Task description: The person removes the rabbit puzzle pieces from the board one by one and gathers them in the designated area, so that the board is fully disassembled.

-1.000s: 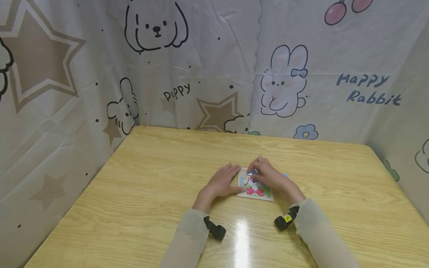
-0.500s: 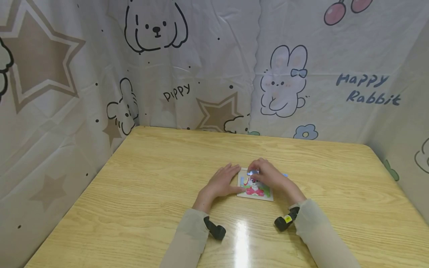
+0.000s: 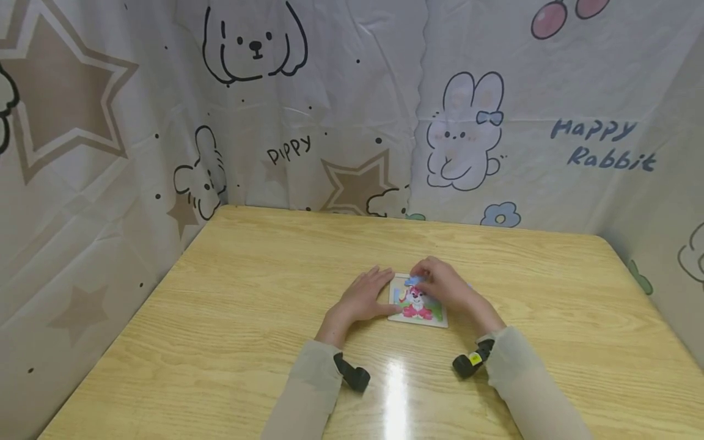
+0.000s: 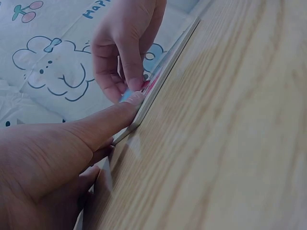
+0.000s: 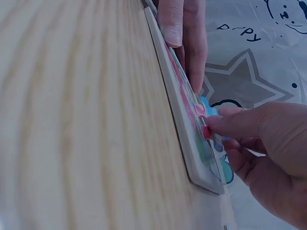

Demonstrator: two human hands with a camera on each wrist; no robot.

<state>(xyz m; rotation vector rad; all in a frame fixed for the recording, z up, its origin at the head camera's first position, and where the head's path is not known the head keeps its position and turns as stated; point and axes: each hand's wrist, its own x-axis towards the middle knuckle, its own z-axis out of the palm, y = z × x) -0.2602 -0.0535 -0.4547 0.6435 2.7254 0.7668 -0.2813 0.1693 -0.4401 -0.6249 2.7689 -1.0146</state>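
Observation:
A small jigsaw puzzle board (image 3: 418,323), with a pink and white cartoon animal on it, lies flat on the table in the head view. My left hand (image 3: 360,298) rests along its left side, fingers fairly straight, the thumb (image 4: 112,120) lying over the board's edge. Over the upper part of the board, my right hand (image 3: 448,289) pinches a blue puzzle piece (image 5: 207,105) with a red patch between thumb and fingertips. How far that piece sits into the board is hidden by the fingers.
The wooden table (image 3: 247,318) spreads around the board on all sides. A bit of blue (image 3: 469,285), perhaps another piece, shows just behind the right hand. A printed curtain (image 3: 352,122) hangs at the table's back and sides.
My right hand has shifted slightly and tilted over the board's upper part, showing more of the animal's face. The left hand keeps its place.

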